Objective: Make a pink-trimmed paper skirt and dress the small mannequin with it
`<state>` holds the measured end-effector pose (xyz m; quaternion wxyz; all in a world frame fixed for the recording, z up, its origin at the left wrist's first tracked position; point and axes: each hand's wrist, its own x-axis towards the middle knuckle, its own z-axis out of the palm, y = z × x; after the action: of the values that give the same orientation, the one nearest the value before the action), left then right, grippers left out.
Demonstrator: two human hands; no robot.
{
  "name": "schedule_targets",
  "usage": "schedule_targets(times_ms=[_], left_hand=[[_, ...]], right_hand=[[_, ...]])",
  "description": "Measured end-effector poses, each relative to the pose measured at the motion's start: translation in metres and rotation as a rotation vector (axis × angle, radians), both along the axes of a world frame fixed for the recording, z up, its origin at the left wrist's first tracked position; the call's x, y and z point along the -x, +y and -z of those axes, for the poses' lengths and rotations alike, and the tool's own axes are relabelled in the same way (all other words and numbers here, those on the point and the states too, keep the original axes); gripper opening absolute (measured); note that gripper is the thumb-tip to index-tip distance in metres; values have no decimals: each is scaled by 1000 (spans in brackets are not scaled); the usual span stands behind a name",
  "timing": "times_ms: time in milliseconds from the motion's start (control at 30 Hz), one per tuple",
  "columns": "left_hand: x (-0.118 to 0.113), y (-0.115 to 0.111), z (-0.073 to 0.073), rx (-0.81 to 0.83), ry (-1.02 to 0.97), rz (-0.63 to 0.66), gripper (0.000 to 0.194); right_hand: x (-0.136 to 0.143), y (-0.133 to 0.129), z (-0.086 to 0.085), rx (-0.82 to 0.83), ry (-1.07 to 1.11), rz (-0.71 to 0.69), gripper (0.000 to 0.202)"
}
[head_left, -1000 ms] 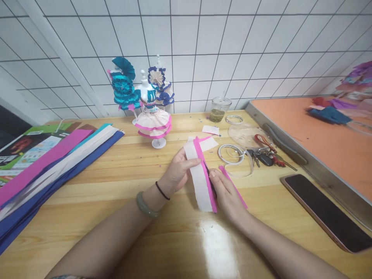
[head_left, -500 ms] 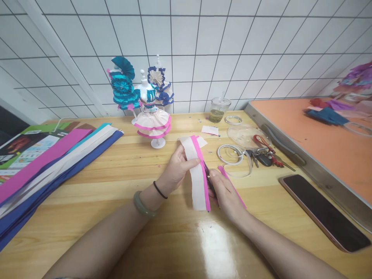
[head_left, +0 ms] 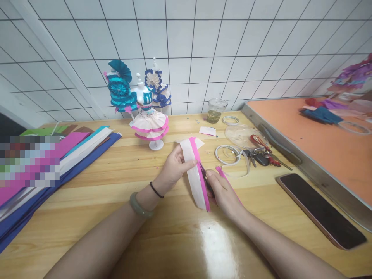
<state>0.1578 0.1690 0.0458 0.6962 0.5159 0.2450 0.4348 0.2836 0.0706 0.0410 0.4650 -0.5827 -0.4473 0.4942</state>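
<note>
Between thumb and fingers, my left hand [head_left: 174, 166] pinches a white crepe paper strip [head_left: 195, 182] with a pink border along its right edge. My right hand [head_left: 222, 192] is closed round dark scissors [head_left: 205, 179], whose blades lie against the pink border just below my left thumb. The handles are mostly hidden by my fingers. A narrow pink strip [head_left: 229, 184] passes behind my right hand. Beyond my left hand stands a small dress form [head_left: 150, 120] wearing a white, pink-edged ruffled skirt and a teal-trimmed top.
Two more decorated dress forms, one teal [head_left: 119, 91] and one blue-and-cream [head_left: 158, 87], stand by the tiled wall. Folded coloured paper [head_left: 87, 159] lies left. Tape rolls [head_left: 227, 155], keys [head_left: 261, 158], a lidded cup [head_left: 215, 112] and a phone [head_left: 321, 209] are right, beside an orange-topped board [head_left: 325, 143].
The view has shifted slightly, moving most things a little left. The strip's lower end now tilts and curls more. Both hands keep their hold on the strip and scissors.
</note>
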Motion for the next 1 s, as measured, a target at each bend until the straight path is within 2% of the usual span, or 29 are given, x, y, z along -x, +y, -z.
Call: schedule_targets(times_ms=[133, 233, 433, 633, 1000], left_hand=[[2, 3, 0, 4, 6, 11, 56], [2, 4, 0, 74, -28, 43, 55], [3, 6, -1, 234, -68, 73, 51], [4, 5, -3, 225, -84, 40, 50], [-6, -9, -4, 259, -50, 60, 45]], right_hand=[[-1, 1, 0, -39, -45, -23, 42], [-3, 2, 1, -86, -117, -22, 44], [-5, 5, 4, -51, -25, -25, 47], [-2, 2, 2, -65, -20, -31, 47], [-4, 3, 5, -87, -68, 3, 46]])
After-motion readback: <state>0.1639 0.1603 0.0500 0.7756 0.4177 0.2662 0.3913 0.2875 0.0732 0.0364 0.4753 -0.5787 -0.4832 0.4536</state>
